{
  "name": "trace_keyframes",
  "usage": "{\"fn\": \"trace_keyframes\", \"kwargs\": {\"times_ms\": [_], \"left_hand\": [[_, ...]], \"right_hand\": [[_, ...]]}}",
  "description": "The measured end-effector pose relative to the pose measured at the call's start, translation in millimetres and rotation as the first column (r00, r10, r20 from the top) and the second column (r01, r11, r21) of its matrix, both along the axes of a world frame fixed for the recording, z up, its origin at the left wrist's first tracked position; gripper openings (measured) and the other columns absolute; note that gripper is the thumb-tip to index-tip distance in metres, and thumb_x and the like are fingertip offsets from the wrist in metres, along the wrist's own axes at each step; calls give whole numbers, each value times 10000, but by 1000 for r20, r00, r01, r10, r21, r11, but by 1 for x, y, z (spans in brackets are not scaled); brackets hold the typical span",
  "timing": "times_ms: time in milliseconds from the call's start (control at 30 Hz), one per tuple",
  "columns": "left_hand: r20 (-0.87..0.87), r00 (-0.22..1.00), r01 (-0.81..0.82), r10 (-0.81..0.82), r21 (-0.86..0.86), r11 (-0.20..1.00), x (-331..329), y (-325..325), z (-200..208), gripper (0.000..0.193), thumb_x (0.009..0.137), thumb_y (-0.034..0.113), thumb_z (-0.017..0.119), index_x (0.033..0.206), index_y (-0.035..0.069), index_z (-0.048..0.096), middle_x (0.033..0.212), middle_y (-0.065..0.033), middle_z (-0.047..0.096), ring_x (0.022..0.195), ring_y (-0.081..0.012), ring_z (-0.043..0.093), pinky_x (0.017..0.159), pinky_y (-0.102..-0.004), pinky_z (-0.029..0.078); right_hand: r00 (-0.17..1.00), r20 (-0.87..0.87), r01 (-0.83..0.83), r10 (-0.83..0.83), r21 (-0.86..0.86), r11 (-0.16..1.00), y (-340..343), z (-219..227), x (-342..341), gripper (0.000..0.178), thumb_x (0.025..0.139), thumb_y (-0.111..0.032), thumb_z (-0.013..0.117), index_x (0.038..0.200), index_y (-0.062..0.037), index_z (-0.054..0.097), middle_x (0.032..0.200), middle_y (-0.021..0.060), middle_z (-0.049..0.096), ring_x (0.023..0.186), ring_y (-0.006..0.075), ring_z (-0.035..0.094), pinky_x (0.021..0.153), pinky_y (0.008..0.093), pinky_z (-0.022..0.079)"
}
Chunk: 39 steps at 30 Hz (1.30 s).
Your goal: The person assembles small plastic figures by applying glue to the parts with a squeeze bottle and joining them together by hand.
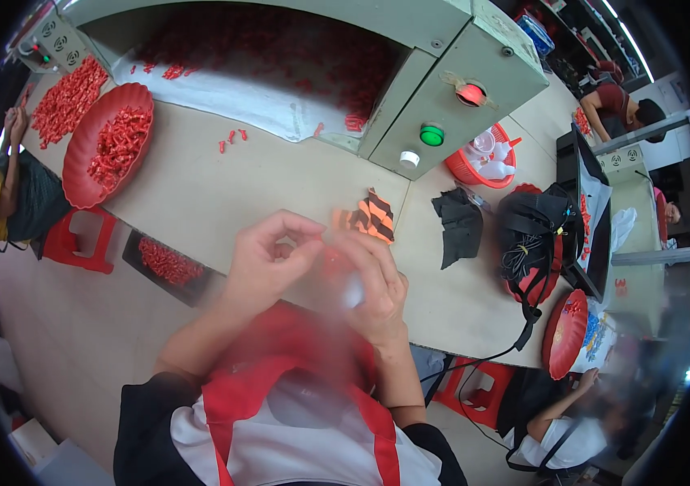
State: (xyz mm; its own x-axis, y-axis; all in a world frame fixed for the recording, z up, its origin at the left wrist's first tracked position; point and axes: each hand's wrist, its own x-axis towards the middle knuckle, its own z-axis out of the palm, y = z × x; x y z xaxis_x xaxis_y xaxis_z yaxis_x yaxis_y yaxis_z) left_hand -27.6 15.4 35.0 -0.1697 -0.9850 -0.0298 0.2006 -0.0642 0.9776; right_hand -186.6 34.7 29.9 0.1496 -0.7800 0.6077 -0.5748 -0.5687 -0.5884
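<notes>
Centrally placed left hand (270, 257): raised over the near table edge, thumb and fingertips brought close together; I cannot tell whether they grip anything.
Right hand (379, 285): facing it, fingers curled inward and fingertips near the left ones; the blur hides whether it is closed on something.
Blurred red patch (334, 262): between the two hands, beside the right fingers; its shape and what bears it cannot be made out.
Worktable: pale, smooth top (288, 185) beyond the hands.
Striped piece: flat orange-and-dark patterned scrap (372, 217) lying just past the right fingertips.
Loose red bits: three small glossy red pieces (231, 139) on the tabletop, well apart from the hands.
Scalloped bowl: large oval red plastic bowl (80, 162) at the left, holding many similar pieces, near a spread heap of them (70, 99).
Machine: grey-green metal housing (483, 61) with a red button (470, 95), a green button (432, 135) and a white knob (409, 159).
To the right: flat black cloth (458, 231), then a black bag with a coiled cord (535, 223); behind them, a red plastic basket (460, 168) with translucent bottles.
</notes>
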Motion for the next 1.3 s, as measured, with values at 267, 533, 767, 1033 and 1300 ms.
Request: {"fn": "trace_keyframes", "kwargs": {"times_ms": [267, 533, 767, 1033, 1300], "left_hand": [[15, 999, 34, -34, 24, 999, -2, 0, 2, 133, 801, -74, 565, 922, -22, 582, 872, -29, 579, 766, -34, 520, 587, -159, 427], [10, 1000, 20, -20, -3, 1000, -4, 0, -3, 118, 812, 22, 614, 913, -25, 575, 810, -38, 606, 725, -50, 569, 588, -178, 457], [20, 1000, 4, -4, -13, 1000, -2, -1, -5, 119, 813, 26, 616, 912, -22, 573, 806, -33, 605, 728, -47, 565, 598, -184, 459], [24, 999, 21, -21, 17, 1000, -1, -2, -5, 144, 796, -81, 562, 926, -22, 573, 872, -32, 577, 796, -55, 535, 633, -184, 453], [17, 1000, -16, 17, -24, 1000, -4, -3, -7, 118, 803, 31, 618, 904, -12, 574, 824, -30, 610, 737, -54, 565, 609, -194, 468]], "right_hand": [[1000, 13, -10, 10, 32, 999, 2, 1, 0, 414, 675, -2, 671, 1079, -32, 583, 1021, 92, 597, 774, 206, 630, 587, 274, 519], [999, 27, -20, 20, 27, 999, 0, -1, -1, 433, 658, 1, 687, 1078, -40, 590, 1009, 99, 602, 753, 206, 632, 581, 281, 516], [999, 38, -39, 37, 72, 997, -1, -2, 0, 426, 659, -2, 686, 1074, -38, 594, 1006, 98, 602, 752, 206, 630, 582, 280, 513], [999, 37, -36, 34, 72, 997, -4, -2, 0, 419, 661, -10, 686, 1070, -37, 596, 996, 97, 603, 751, 204, 628, 582, 278, 511], [998, 37, -45, 43, 60, 997, -5, -2, 0, 434, 648, 14, 683, 1072, -33, 596, 999, 102, 599, 747, 207, 626, 580, 280, 510]]}}
